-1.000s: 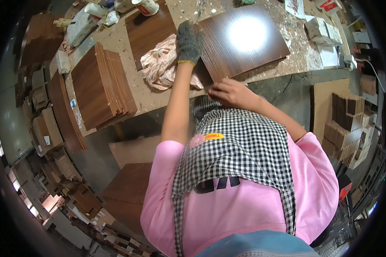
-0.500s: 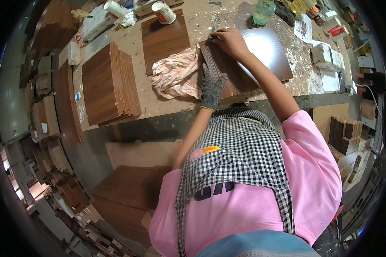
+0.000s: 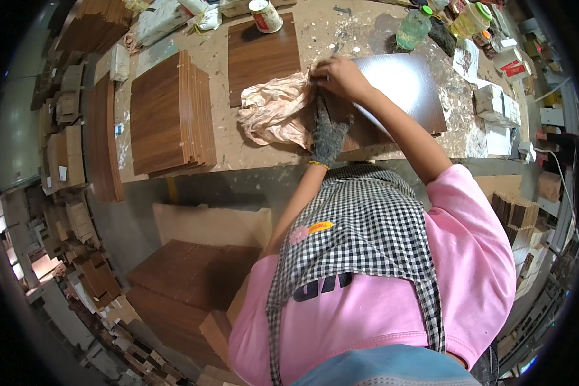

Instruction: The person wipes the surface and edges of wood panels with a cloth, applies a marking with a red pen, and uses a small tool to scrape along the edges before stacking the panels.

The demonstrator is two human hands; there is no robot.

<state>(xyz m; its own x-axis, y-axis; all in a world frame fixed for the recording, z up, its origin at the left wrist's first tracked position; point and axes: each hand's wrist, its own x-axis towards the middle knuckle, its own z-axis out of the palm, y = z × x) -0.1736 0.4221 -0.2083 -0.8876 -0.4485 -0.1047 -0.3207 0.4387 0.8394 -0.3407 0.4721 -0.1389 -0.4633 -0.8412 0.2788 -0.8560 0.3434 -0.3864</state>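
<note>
A dark brown wood-grain panel [image 3: 408,83] lies at the table's near edge, glare across its surface. My left hand [image 3: 330,136], in a grey knit glove, rests on its left side with fingers extended and thumb apart. At the far left corner, my bare right hand [image 3: 343,78] has its fingers curled together; anything inside the pinch is too small or hidden to name. A crumpled pinkish cloth [image 3: 273,112] lies just left of both hands, partly over another brown panel [image 3: 260,55].
A stack of brown panels [image 3: 167,119] stands left on the worktable [image 3: 225,151]. A white-and-red tin [image 3: 265,17] sits on the far panel. Green bottle [image 3: 413,29], yellow bottle [image 3: 471,21] and wrapped white blocks [image 3: 495,106] are at right. More panels [image 3: 186,276] lie below the table.
My right hand has come nearer along the panel's left edge, closer to my gloved left hand. The whole view has shifted slightly, with the table's things now further right.
</note>
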